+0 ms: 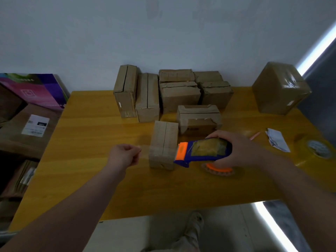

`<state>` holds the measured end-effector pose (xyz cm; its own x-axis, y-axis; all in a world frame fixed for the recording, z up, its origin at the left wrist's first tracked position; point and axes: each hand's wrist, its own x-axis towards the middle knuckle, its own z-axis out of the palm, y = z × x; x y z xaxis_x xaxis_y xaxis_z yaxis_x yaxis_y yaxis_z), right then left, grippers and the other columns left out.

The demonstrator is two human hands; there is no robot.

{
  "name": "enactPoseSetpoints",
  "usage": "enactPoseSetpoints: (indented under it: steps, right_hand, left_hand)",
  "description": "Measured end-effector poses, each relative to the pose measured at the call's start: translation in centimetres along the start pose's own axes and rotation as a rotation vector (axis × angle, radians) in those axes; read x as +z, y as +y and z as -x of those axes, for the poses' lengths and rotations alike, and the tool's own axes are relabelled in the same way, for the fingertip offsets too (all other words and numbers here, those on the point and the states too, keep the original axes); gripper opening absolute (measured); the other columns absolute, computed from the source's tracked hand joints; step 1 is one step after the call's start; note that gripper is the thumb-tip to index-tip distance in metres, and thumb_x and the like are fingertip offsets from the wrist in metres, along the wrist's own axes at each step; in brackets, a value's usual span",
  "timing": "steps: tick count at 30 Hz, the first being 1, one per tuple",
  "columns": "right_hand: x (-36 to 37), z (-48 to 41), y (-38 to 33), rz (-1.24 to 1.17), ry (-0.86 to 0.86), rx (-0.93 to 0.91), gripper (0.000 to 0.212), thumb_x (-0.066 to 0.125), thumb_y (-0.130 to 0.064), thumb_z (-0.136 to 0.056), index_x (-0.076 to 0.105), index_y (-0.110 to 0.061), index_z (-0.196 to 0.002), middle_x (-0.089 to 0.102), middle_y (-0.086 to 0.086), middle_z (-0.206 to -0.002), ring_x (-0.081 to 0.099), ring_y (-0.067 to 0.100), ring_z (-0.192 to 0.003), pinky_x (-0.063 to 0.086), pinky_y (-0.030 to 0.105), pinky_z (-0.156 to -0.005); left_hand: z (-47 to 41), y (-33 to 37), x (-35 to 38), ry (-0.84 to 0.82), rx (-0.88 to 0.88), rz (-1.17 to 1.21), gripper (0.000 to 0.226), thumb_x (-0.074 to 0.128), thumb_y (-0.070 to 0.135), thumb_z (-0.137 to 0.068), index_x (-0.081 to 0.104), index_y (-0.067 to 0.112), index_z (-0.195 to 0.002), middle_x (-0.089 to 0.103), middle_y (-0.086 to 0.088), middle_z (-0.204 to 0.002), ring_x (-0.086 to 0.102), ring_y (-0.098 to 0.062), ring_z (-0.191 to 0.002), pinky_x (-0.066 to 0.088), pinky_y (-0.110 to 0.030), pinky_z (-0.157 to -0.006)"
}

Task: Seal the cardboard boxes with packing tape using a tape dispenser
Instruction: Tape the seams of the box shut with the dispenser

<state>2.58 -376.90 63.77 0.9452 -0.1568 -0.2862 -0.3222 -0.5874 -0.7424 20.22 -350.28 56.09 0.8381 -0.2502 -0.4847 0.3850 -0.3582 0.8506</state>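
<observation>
Left of box [163,148], tape [144,151] is being pinched by left hand [125,156], dispenser [203,150] being gripped by right hand [240,151]; slack would likely wrinkle it.

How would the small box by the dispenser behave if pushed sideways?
The box looks small, probably light, so it may slide on the smooth table. No hand holds it down; the left hand pinches tape, so pulling might drag it.

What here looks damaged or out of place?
The box just behind the tape dispenser looks battered: its top flap is torn and ragged, with a gap showing something pale inside. A crumpled paper lies loose on the table at the right.
</observation>
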Motion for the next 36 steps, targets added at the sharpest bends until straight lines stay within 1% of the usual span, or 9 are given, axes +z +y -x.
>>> enactPoseSetpoints:
  steps: [4,10,18,21,24,29,32,34,36]
  right_hand:
    - [-0.2,-0.3,0.5,0.033,0.0,0.007,0.062,0.086,-0.034,-0.059,0.052,-0.05,-0.109,0.055,-0.015,-0.111,0.059,0.0,-0.091,0.056,0.02,-0.071]
    - [-0.2,-0.8,1.2,0.077,-0.008,0.019,0.064,0.084,-0.028,-0.061,0.054,-0.044,-0.114,0.057,-0.01,-0.111,0.06,0.01,-0.096,0.058,0.04,-0.08]
    - [1.0,-2.0,2.0,0.107,-0.01,0.036,0.059,0.076,-0.04,-0.051,0.05,-0.054,-0.102,0.056,-0.016,-0.106,0.059,0.006,-0.092,0.057,0.027,-0.073]
    - [1.5,-2.2,2.4,0.089,-0.003,0.049,0.059,0.075,-0.042,-0.048,0.049,-0.057,-0.099,0.055,-0.019,-0.104,0.059,0.004,-0.09,0.052,0.018,-0.066]
    - [1.7,-2.1,2.7,0.082,-0.007,0.07,0.06,0.074,-0.044,-0.047,0.047,-0.059,-0.099,0.054,-0.019,-0.104,0.059,0.005,-0.09,0.054,0.019,-0.066]
    - [2.3,-1.9,3.0,0.046,0.003,0.086,0.059,0.075,-0.041,-0.048,0.049,-0.056,-0.099,0.056,-0.016,-0.102,0.061,0.005,-0.086,0.051,0.015,-0.06]
    - [2.5,-1.6,3.1,0.029,0.023,0.094,0.058,0.075,-0.039,-0.048,0.051,-0.055,-0.098,0.058,-0.013,-0.1,0.062,0.007,-0.084,0.053,0.016,-0.059]
    - [2.7,-1.5,2.9,0.028,0.03,0.095,0.058,0.075,-0.039,-0.049,0.05,-0.055,-0.098,0.058,-0.014,-0.1,0.062,0.007,-0.085,0.053,0.016,-0.06]
    - [3.1,-1.6,2.8,0.021,0.036,0.083,0.057,0.075,-0.038,-0.05,0.05,-0.055,-0.099,0.059,-0.014,-0.099,0.062,0.005,-0.084,0.053,0.015,-0.06]
  left_hand:
    - [0.3,-0.7,1.1,0.064,0.036,-0.027,0.025,0.065,0.017,-0.091,0.064,0.003,-0.07,0.062,-0.012,-0.07,0.056,-0.023,-0.062,0.05,-0.031,-0.057]
    - [0.1,-1.6,1.8,0.118,0.044,-0.039,0.03,0.067,0.018,-0.09,0.064,0.004,-0.064,0.06,-0.013,-0.063,0.054,-0.024,-0.057,0.054,-0.038,-0.062]
    - [-0.7,-2.4,2.6,0.14,0.031,-0.187,0.033,0.065,0.026,-0.091,0.064,0.007,-0.064,0.065,-0.018,-0.073,0.057,-0.031,-0.067,0.054,-0.048,-0.071]
    - [-0.9,-2.6,2.9,0.1,0.011,-0.178,0.029,0.065,0.026,-0.091,0.065,0.008,-0.069,0.065,-0.014,-0.074,0.059,-0.029,-0.07,0.055,-0.043,-0.07]
    - [-1.1,-2.8,2.8,0.05,-0.023,-0.115,0.024,0.064,0.026,-0.092,0.065,0.008,-0.076,0.065,-0.012,-0.077,0.06,-0.024,-0.07,0.054,-0.037,-0.063]
    - [-1.3,-2.2,2.9,0.009,0.02,-0.307,0.024,0.056,0.031,-0.095,0.065,0.011,-0.086,0.068,-0.011,-0.086,0.063,-0.026,-0.077,0.057,-0.04,-0.065]
    - [-1.3,-1.6,2.6,0.006,-0.023,-0.503,0.035,0.057,0.036,-0.094,0.059,0.01,-0.118,0.065,-0.012,-0.1,0.063,-0.03,-0.087,0.056,-0.041,-0.069]
    - [-1.3,-1.4,2.0,0.102,0.063,-0.616,0.044,0.059,0.034,-0.093,0.055,0.009,-0.13,0.065,-0.011,-0.113,0.063,-0.028,-0.092,0.055,-0.039,-0.076]
    - [-1.1,-1.4,2.0,0.173,0.211,-0.518,0.034,0.054,0.024,-0.096,0.061,0.01,-0.126,0.065,-0.008,-0.119,0.062,-0.022,-0.093,0.051,-0.034,-0.079]
